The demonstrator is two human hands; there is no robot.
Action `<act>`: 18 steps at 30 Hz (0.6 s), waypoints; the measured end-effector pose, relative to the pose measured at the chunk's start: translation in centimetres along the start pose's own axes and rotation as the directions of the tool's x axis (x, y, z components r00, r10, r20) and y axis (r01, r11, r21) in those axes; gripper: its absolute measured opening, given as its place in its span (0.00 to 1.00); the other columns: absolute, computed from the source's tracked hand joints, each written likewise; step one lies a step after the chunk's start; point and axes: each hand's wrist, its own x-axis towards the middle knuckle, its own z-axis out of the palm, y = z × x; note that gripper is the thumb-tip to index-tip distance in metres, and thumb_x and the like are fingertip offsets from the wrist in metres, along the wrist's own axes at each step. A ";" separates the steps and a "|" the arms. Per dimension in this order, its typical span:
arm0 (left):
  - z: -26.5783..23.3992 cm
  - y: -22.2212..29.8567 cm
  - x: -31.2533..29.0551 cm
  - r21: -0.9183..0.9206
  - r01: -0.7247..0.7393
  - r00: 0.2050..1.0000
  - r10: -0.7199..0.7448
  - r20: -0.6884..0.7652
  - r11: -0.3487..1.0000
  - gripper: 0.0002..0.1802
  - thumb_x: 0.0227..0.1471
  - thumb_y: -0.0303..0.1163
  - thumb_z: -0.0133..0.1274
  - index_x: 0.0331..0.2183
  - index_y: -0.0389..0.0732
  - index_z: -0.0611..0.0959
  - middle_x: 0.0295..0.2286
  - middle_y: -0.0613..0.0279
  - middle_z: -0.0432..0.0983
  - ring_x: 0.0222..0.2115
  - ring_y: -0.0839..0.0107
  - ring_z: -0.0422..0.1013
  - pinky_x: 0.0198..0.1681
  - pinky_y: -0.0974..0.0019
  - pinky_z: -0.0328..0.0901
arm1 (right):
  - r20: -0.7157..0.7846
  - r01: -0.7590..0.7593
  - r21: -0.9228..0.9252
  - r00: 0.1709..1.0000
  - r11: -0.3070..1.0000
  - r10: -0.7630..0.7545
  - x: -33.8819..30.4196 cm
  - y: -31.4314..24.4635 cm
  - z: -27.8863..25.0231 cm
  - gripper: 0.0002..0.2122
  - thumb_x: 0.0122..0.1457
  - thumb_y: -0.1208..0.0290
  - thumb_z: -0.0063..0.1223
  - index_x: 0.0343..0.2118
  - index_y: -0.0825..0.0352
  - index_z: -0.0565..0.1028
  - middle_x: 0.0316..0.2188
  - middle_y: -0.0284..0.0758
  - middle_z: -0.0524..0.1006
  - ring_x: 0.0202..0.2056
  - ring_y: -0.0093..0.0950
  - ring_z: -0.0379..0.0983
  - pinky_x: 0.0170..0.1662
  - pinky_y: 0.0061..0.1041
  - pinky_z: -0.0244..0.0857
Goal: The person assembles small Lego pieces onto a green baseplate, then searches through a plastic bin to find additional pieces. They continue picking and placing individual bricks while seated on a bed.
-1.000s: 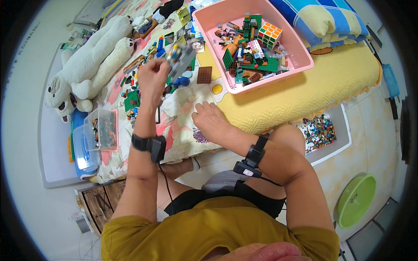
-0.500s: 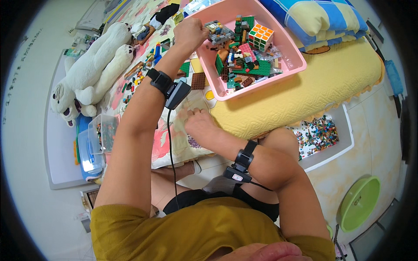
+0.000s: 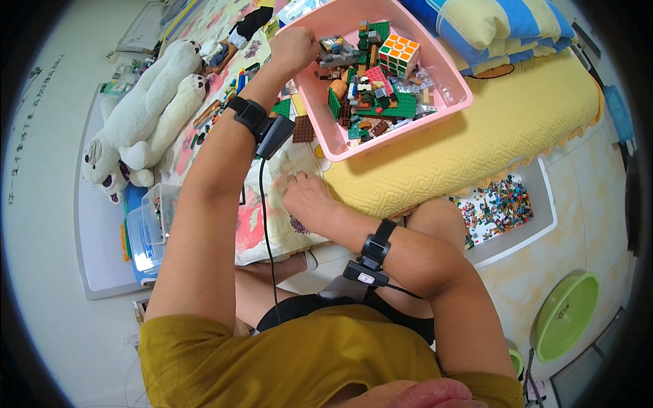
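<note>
My left hand (image 3: 294,50) is at the left rim of a pink plastic tub (image 3: 401,144), its fingers closed on a grey brick build (image 3: 338,52) held over the tub's contents. The fingertips are partly hidden behind the hand. In the tub lie green plates (image 3: 401,105), loose bricks and a twisty puzzle cube (image 3: 400,56) with an orange and white top. My right hand (image 3: 308,196) rests on the flowered sheet (image 3: 255,228) beside the yellow quilted pad, fingers loosely bent and a little apart, with nothing visible in them. A brown plate (image 3: 303,129) lies between my hands.
White plush bears (image 3: 143,109) lie at the left. A clear box (image 3: 160,211) of bricks stands near them. On the floor at right are a white bin (image 3: 547,224) of small bricks and a green basin (image 3: 566,316). Folded blue-and-yellow bedding (image 3: 490,34) lies behind the pad (image 3: 462,149).
The view has shifted slightly. The grey brick build at my left hand has tilted and shows more of its side. My right hand stays resting on the sheet.
</note>
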 end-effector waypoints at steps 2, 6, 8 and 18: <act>0.2 -0.2 0.0 -0.021 -0.019 1.000 0.019 0.005 1.000 0.12 0.46 0.38 0.54 0.29 0.44 0.88 0.25 0.52 0.80 0.27 0.51 0.77 0.30 0.51 0.71 | 0.007 -0.016 -0.004 1.000 1.000 0.016 0.1 -0.1 -0.1 0.10 0.47 0.75 0.56 0.32 0.72 0.80 0.35 0.43 0.77 0.39 0.37 0.74 0.41 0.32 0.68; 0.7 -0.5 0.3 -0.039 -0.042 0.998 0.044 0.042 0.998 0.12 0.44 0.36 0.54 0.27 0.42 0.88 0.26 0.49 0.80 0.30 0.49 0.77 0.33 0.51 0.71 | 0.158 0.003 -0.056 0.987 0.998 0.006 0.5 -0.1 -0.7 0.18 0.51 0.70 0.59 0.44 0.74 0.77 0.39 0.40 0.77 0.44 0.36 0.74 0.41 0.31 0.69; 1.1 -0.6 0.5 -0.034 -0.057 0.995 0.060 0.078 0.998 0.12 0.45 0.36 0.53 0.28 0.42 0.88 0.27 0.49 0.81 0.30 0.50 0.77 0.33 0.51 0.71 | 0.167 -0.001 -0.034 0.986 0.999 0.006 0.6 0.0 -1.0 0.18 0.51 0.69 0.59 0.44 0.74 0.77 0.39 0.41 0.77 0.44 0.37 0.74 0.42 0.32 0.69; -2.2 -1.2 -0.2 -0.319 -0.111 0.965 0.025 -0.261 0.941 0.12 0.48 0.34 0.51 0.30 0.39 0.86 0.28 0.44 0.80 0.32 0.46 0.76 0.36 0.50 0.72 | 0.112 0.031 0.009 0.993 0.999 -0.031 1.0 0.8 -0.1 0.15 0.50 0.72 0.57 0.41 0.73 0.77 0.41 0.44 0.77 0.43 0.38 0.75 0.43 0.33 0.71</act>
